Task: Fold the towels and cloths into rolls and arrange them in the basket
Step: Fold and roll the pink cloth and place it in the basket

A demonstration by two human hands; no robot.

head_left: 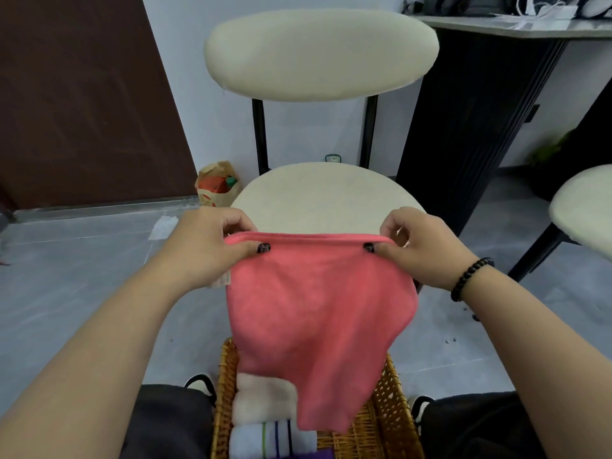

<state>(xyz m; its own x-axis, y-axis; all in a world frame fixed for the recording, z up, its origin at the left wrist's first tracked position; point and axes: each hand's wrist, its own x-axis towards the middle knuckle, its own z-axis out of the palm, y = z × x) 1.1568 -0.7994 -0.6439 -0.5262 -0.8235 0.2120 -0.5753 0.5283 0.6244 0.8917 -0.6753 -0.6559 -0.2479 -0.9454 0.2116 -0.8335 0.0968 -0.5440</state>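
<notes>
I have the cream chair [326,197] straight ahead, its round seat at a handy height to serve as a folding surface, I judge. Over its near edge I hold the pink cloth [318,313] stretched wide, hanging down so it falls flat and uncreased before rolling. Below, between my knees, sits the wicker basket [394,409], close enough to drop rolls in; a cream roll [261,402] and a striped white roll [265,438] already lie inside. My left hand [212,246] pinches the top left corner, my right hand [417,246] the top right.
</notes>
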